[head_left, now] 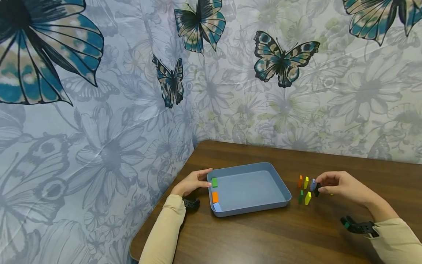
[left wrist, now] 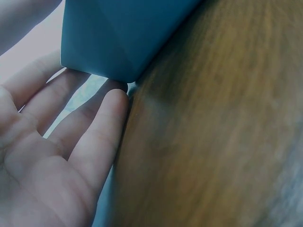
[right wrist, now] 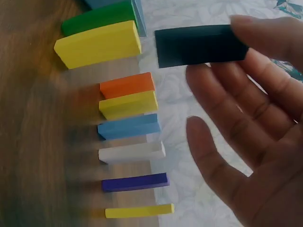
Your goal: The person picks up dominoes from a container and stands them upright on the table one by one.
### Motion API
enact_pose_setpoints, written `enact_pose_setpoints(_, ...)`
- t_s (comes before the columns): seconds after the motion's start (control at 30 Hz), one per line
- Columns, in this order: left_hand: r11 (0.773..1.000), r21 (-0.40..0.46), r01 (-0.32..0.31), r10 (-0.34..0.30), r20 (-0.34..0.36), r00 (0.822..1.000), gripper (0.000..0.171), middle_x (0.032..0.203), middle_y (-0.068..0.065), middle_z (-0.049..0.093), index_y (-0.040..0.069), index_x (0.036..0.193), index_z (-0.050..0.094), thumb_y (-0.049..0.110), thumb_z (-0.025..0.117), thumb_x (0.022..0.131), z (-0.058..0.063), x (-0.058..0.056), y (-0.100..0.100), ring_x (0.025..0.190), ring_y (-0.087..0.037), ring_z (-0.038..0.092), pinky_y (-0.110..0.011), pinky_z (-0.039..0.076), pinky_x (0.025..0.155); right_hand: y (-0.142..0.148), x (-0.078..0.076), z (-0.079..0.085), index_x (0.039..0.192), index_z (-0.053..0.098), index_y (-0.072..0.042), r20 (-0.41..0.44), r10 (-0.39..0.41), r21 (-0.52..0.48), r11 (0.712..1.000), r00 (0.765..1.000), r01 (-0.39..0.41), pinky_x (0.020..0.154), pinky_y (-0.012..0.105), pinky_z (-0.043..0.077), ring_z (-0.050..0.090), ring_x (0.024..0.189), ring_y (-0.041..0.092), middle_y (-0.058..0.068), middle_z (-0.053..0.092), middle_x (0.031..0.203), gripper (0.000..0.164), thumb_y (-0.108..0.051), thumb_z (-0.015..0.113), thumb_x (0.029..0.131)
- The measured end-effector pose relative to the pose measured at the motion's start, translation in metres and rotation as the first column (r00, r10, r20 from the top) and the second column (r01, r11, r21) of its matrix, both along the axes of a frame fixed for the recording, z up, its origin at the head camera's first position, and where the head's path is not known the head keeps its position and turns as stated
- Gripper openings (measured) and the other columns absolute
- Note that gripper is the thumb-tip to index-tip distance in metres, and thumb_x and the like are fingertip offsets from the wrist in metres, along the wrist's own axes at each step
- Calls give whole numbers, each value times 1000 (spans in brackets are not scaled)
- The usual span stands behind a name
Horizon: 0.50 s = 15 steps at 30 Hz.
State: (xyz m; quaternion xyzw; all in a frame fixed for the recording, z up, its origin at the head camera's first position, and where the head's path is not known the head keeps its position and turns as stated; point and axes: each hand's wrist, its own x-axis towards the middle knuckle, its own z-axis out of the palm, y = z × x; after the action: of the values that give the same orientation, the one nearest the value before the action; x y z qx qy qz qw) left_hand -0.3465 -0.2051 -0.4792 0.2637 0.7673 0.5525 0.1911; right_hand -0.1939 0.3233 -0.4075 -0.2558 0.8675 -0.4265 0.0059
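Observation:
My right hand [head_left: 346,189] pinches a black domino block [right wrist: 196,46] between thumb and fingertips, above the table at the right. Beside it stand several upright domino blocks: green [right wrist: 102,18], yellow [right wrist: 99,45], orange [right wrist: 128,85], light blue [right wrist: 129,126], white [right wrist: 132,152] and purple [right wrist: 136,182]. At the left, my left hand [head_left: 192,183] touches the end wall of a blue-grey tray [head_left: 250,190], its fingers fairly straight against the outside. Inside, along that end, lie a green block [head_left: 214,182], an orange block [head_left: 215,197] and a light blue block [head_left: 217,207].
The brown wooden table [head_left: 257,238] has a rounded edge at the left. Walls [head_left: 237,102] patterned with butterflies and flowers rise behind and to the left. Another yellow block [right wrist: 139,211] stands at the end of the row in the right wrist view.

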Motion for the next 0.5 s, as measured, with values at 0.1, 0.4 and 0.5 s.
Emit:
enact_pose_setpoints(0.1, 1000, 2, 2, -2, 0, 1000, 74, 165, -13, 26, 7, 157, 33, 10, 71, 93, 0, 1, 0, 153, -40, 22, -54, 30, 120, 3, -3, -4, 112, 61, 9, 41, 35, 7, 999, 999, -36, 71, 26, 58, 67, 86, 8, 0, 71, 98, 18, -1, 62, 97)
enact_pose_setpoints(0.4, 1000, 6, 8, -8, 0, 1000, 75, 165, -14, 26, 7, 157, 32, 11, 71, 93, 0, -1, -1, 152, -40, 23, -54, 31, 119, 4, -10, -17, 110, 62, 10, 54, 55, 50, 997, 997, -58, 70, 22, 56, 66, 87, 1, -5, 70, 100, 19, -2, 64, 95)
enact_pose_setpoints(0.5, 1000, 5, 8, -8, 0, 1000, 76, 165, -14, 26, 7, 157, 32, 11, 71, 93, -1, -2, -1, 152, -40, 23, -54, 32, 119, 4, -11, -20, 110, 62, 10, 73, 67, 55, 996, 995, -71, 71, 22, 56, 66, 88, 1, -7, 70, 103, 19, -2, 63, 95)
